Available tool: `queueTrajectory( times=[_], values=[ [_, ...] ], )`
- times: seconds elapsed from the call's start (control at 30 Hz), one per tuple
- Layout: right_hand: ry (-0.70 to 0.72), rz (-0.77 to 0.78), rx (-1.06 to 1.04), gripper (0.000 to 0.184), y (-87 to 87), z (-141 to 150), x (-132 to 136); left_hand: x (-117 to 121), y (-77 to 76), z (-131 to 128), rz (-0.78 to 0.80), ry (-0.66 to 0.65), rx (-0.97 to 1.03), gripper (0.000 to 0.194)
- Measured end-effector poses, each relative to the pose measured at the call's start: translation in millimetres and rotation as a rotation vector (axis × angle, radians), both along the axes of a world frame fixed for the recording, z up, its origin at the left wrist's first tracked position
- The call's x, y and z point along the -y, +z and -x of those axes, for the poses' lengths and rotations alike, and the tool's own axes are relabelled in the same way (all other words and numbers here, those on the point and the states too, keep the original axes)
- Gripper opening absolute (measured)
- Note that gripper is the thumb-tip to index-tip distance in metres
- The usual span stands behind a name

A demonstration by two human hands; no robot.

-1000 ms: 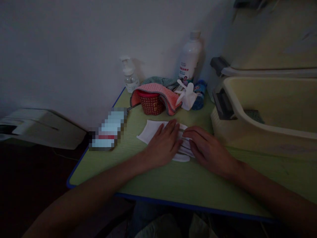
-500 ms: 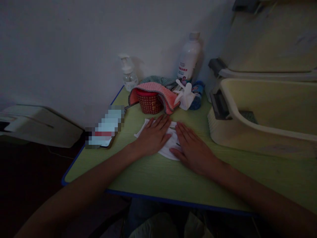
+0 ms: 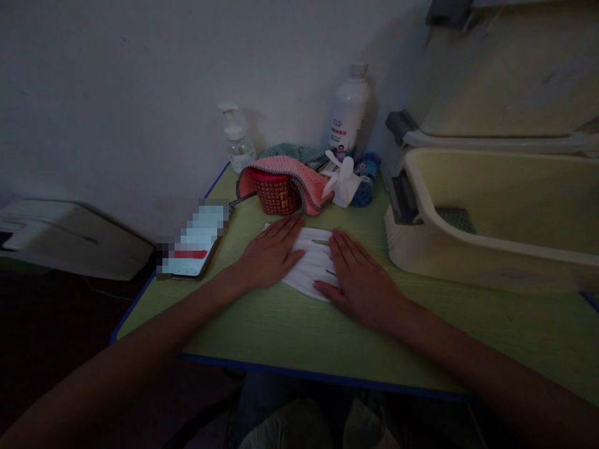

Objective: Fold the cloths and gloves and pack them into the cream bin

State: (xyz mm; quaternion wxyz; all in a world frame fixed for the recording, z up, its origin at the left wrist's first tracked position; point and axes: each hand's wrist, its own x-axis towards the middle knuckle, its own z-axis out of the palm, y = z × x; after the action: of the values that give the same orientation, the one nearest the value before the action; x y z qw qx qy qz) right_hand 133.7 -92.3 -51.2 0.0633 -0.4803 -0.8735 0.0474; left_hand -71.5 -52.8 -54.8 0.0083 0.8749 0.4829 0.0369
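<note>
A white fabric glove lies flat on the green tabletop, with narrow gaps between its fingers showing on the right. My left hand rests palm down over its left part, fingers stretched out. On the finger side, my right hand presses flat, covering the ends of the glove's fingers. Bare fabric shows between the two hands.
Behind stand a red patterned container under a pink cloth, a pump bottle, a white bottle, crumpled white fabric and a blue roll-like item. A phone lies left; a cream bin stands right.
My left hand has slid left across the glove, away from my right hand, uncovering more of its middle. The right hand stays flat on the finger end. The view has shifted slightly.
</note>
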Motion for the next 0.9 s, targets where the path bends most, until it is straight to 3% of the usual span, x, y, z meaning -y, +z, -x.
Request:
queueTrajectory(
  times=[0.57,0.9],
  values=[
    [0.081,0.049,0.073,0.089,5.0,-8,-16,12,-2.1,-3,-0.029,0.15,-0.021,0.063],
    [0.087,0.021,0.055,0.087,2.0,-9,-15,12,0.8,-2,-0.023,0.111,0.069,0.058]
  ],
)
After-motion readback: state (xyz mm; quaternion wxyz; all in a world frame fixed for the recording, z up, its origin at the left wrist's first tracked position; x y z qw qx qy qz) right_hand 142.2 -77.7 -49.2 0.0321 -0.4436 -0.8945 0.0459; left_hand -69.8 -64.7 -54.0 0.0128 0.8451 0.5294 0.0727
